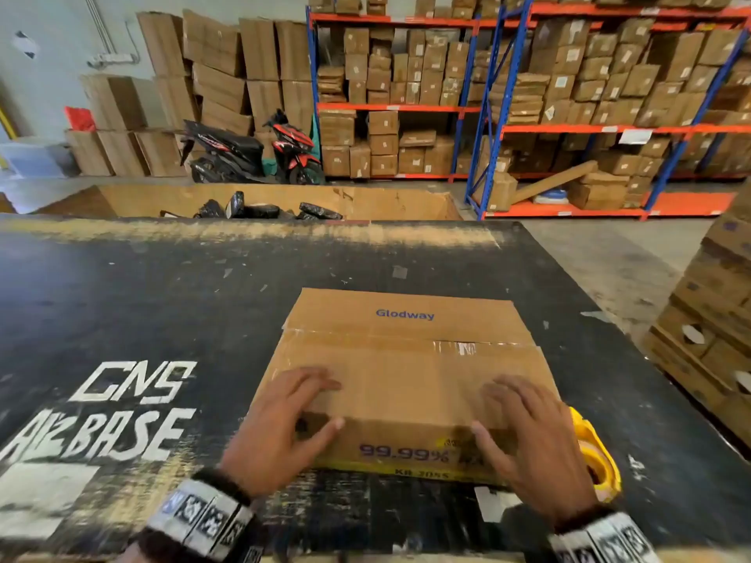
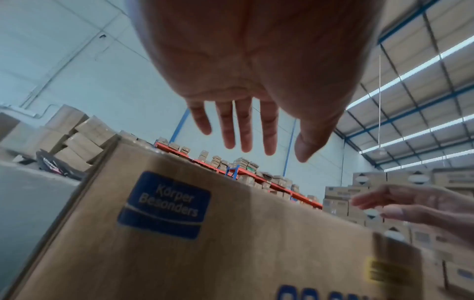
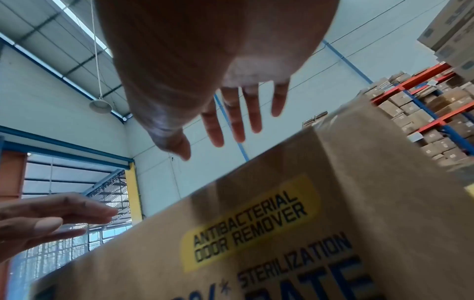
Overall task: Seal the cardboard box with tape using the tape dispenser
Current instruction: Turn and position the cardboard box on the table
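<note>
A brown cardboard box (image 1: 406, 359) marked "Glodway" sits closed on the black table (image 1: 142, 302), with clear tape across the seam of its top flaps. My left hand (image 1: 284, 416) hovers over the box's near left corner, fingers spread and straight. My right hand (image 1: 528, 432) does the same over the near right corner. Both wrist views show the palms open just above the box's (image 2: 205, 233) top edge, the box (image 3: 295, 233) filling the lower frame. A yellow tape dispenser (image 1: 597, 453) lies on the table beside the box's right side, partly hidden by my right hand.
A large open carton (image 1: 386, 203) with black wrapped parcels stands beyond the table's far edge. Stacked boxes (image 1: 707, 327) stand at the right. Orange and blue racks (image 1: 508, 107) full of cartons and a motor scooter (image 1: 248, 152) line the back wall.
</note>
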Demonstrator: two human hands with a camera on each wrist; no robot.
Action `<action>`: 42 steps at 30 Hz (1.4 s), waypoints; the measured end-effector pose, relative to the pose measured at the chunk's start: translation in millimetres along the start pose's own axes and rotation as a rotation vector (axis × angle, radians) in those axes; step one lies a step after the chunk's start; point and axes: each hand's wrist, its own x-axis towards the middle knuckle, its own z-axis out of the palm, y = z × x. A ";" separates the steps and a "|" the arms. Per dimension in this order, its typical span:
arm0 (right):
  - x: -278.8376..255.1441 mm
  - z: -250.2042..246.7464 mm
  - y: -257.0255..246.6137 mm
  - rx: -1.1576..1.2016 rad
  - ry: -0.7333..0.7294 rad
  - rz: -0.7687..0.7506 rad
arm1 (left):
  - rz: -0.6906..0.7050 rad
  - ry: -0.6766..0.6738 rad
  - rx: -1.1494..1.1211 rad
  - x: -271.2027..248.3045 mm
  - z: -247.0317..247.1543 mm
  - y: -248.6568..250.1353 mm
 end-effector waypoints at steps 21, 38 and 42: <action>14.9 31.3 0.7 -0.202 -0.322 0.056 | -0.054 -0.205 0.219 76.8 60.0 45.5; 61.6 15.0 56.2 0.381 -0.265 0.136 | -0.137 -0.242 0.322 89.7 93.1 57.1; 23.1 2.0 134.6 0.284 0.038 0.577 | -0.142 -0.211 0.306 89.8 93.7 56.1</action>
